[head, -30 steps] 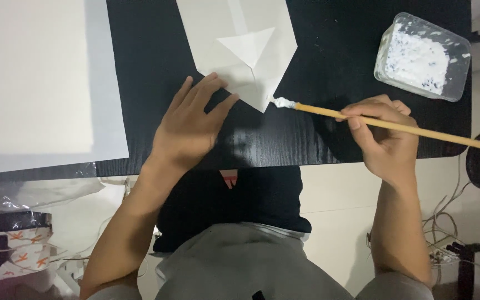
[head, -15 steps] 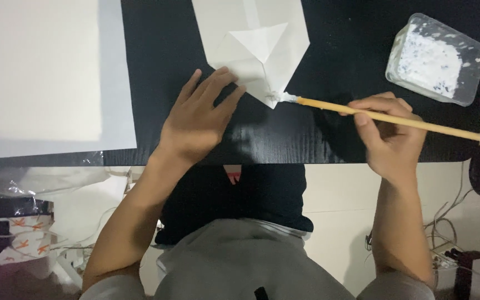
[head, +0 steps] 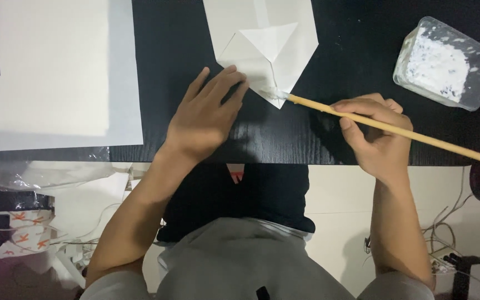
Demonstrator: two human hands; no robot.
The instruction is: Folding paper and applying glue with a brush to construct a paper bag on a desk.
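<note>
Wooden and pale, a long brush (head: 395, 130) is laid slantwise across the right side of the black desk (head: 173, 83), its long axis running from the lower right up toward the left, with the white, paste-laden tip pointed at the bottom corner of a folded sheet of white paper (head: 268, 47). That tip is seen touching the paper's lowest point, while the bare handle end reaches past the desk's right edge. The brush is pinched near its middle by the right hand (head: 376, 136), whose grip is closed around the stick with thumb and fingers curled. The left hand (head: 204, 119) is spread flat on the desk, nothing being held, its fingertips pressed just at the left edge of the paper. The paper is pointed downward like an arrowhead, with a smaller triangular flap folded onto it. A clear plastic tub (head: 443, 64) of white paste is stood well to the right, near the desk's far corner. A large white sheet (head: 51, 72) is spread over the desk's left part. Below the desk a pale floor, loose cables (head: 443, 244) and crumpled plastic wrapping (head: 23, 178) are visible.
</note>
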